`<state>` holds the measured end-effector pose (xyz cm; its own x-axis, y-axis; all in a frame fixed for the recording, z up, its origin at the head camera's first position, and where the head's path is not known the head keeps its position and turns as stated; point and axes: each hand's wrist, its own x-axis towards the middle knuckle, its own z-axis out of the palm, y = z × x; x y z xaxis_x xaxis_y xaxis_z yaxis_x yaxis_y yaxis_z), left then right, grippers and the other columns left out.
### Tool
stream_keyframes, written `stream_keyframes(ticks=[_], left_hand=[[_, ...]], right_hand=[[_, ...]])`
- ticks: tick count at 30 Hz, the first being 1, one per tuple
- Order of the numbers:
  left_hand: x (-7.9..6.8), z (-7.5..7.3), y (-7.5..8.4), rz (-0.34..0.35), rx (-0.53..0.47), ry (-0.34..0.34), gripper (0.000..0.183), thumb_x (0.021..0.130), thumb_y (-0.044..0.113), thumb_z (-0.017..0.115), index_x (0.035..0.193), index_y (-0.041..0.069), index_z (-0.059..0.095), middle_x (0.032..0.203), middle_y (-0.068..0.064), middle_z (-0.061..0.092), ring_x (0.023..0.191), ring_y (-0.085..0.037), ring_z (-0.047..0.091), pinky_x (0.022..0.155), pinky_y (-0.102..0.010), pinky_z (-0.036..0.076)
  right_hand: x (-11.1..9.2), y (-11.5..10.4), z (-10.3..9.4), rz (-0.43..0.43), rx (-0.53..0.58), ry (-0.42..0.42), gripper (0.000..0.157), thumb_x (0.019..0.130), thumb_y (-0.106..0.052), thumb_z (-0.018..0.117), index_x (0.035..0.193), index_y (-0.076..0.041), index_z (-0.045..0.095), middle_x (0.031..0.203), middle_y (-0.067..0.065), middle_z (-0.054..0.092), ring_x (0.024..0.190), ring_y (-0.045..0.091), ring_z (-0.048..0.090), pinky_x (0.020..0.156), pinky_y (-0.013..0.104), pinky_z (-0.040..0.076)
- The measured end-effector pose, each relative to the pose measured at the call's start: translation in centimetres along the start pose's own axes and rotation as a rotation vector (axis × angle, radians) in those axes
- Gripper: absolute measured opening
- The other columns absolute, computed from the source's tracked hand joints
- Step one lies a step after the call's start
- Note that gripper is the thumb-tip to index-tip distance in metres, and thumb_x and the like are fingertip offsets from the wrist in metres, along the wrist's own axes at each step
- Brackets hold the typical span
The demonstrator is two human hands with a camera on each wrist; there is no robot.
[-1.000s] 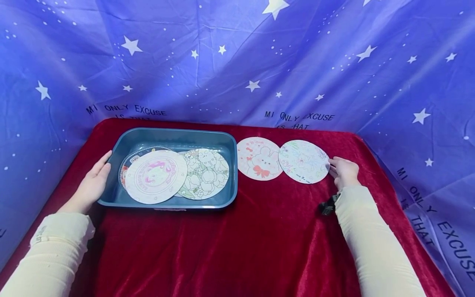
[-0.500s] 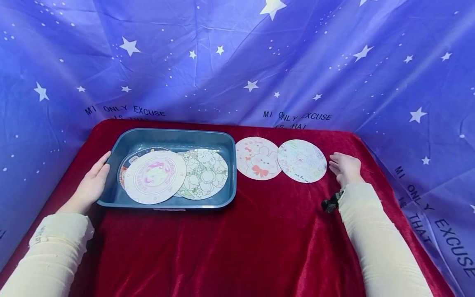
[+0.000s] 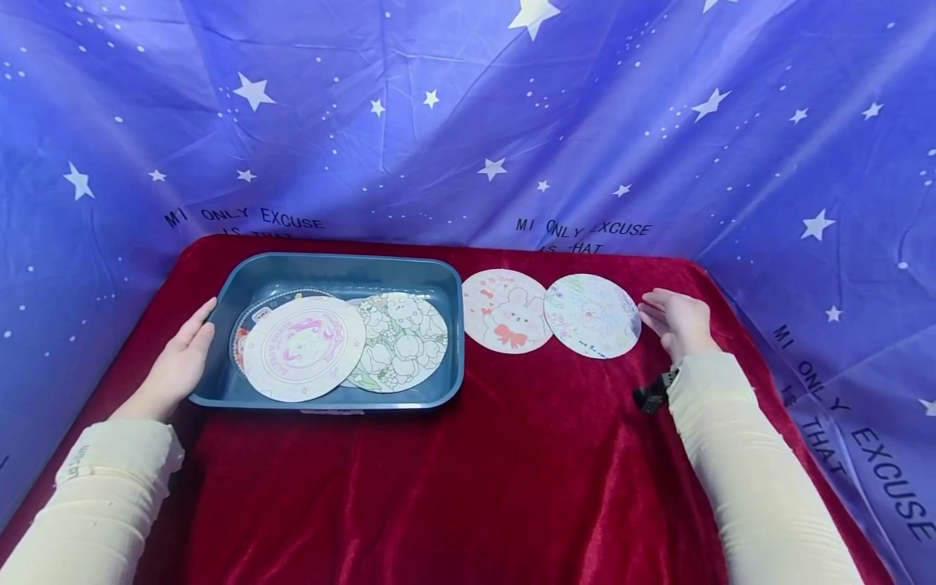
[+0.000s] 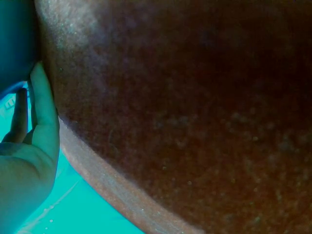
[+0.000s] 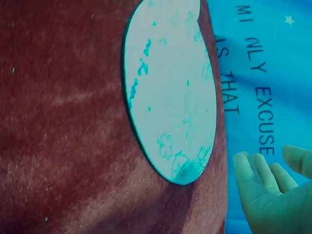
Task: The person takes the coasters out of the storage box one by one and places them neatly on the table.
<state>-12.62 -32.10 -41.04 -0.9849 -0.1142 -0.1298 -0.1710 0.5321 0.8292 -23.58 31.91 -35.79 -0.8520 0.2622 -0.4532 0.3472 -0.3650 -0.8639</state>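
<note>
My left hand rests with fairly straight fingers against the left side of a blue rectangular tray; the left wrist view shows the fingertips at the tray's wall. My right hand is held just right of a round printed disc with a pale flowery pattern, its fingers extended and nothing in it. In the right wrist view the hand's fingers stand apart from that disc. The flowery disc borders a pink bunny disc. Inside the tray lie overlapping round discs, among them a pink-and-white one and a green-patterned one.
A dark red velvet cloth covers the table. Behind and at both sides hangs a blue curtain with white stars and lettering. The bunny disc lies close against the tray's right edge.
My right hand has let go of the flowery disc's right edge, drawn back a little to the right and moved slightly up. The left hand and the tray keep their places.
</note>
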Motion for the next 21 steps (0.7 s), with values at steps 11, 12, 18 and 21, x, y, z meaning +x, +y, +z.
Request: stream_keyframes(ticks=[11,12,18,21], left_hand=[[0.0,-0.1,0.0,-0.003,0.005,-0.003,0.057,0.109,0.034,0.021,0.159,0.014,0.002,0.16,-0.033,0.003,0.146,-0.056,0.002,0.112,-0.076,0.007],[0.0,-0.1,-0.1,-0.003,0.004,-0.004,0.057,0.109,0.034,0.02,0.159,0.014,0.002,0.16,-0.033,0.003,0.146,-0.056,0.002,0.112,-0.076,0.007],[0.1,-0.1,-0.2,-0.01,-0.005,-0.012,0.057,0.109,0.035,0.02,0.159,0.016,0.0,0.16,-0.033,0.002,0.146,-0.056,0.001,0.111,-0.076,0.006],[0.1,-0.2,-0.2,-0.014,-0.004,-0.015,0.057,0.109,0.035,0.02,0.159,0.016,0.0,0.16,-0.033,0.002,0.146,-0.056,0.001,0.111,-0.077,0.007]], right_hand=[[-0.2,-0.2,1.2,0.017,0.027,-0.061,0.02,0.098,0.003,0.047,0.095,-0.008,0.064,0.069,0.0,0.072,0.067,0.013,0.07,0.064,0.023,0.06],[-0.2,-0.2,1.3,0.018,0.031,-0.067,0.021,0.099,0.003,0.046,0.094,-0.008,0.064,0.069,0.001,0.072,0.067,0.013,0.07,0.064,0.023,0.06],[-0.2,-0.2,1.6,0.019,0.063,-0.102,0.033,0.098,0.006,0.045,0.076,-0.008,0.065,0.067,0.004,0.073,0.065,0.014,0.071,0.062,0.024,0.06],[-0.3,-0.2,1.8,0.012,0.064,-0.116,0.034,0.098,0.007,0.045,0.075,-0.008,0.066,0.068,0.004,0.073,0.066,0.014,0.071,0.063,0.025,0.06]])
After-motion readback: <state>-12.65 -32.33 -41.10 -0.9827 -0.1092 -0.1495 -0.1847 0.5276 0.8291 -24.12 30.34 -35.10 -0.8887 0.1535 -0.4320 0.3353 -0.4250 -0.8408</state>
